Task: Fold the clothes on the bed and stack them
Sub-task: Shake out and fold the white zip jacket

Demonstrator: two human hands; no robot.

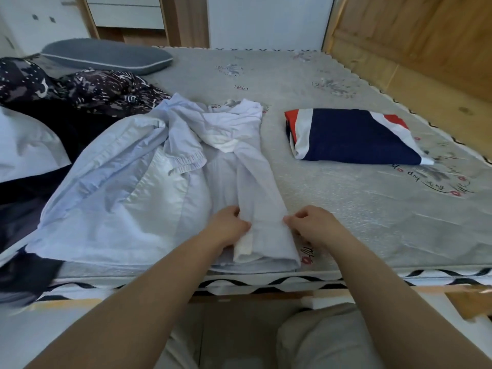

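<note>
A pale blue shirt lies spread and rumpled across the near left of the bed. One long sleeve runs toward me over its right side. My left hand pinches the left edge of that sleeve near the cuff. My right hand pinches its right edge, fingers curled. A folded navy, white and red garment rests flat on the mattress to the right, apart from the shirt.
Dark patterned bedding and a grey pillow fill the far left. A white pillow sits at the left edge. Wooden panelling borders the bed on the right. Dark cloth hangs off the near left corner.
</note>
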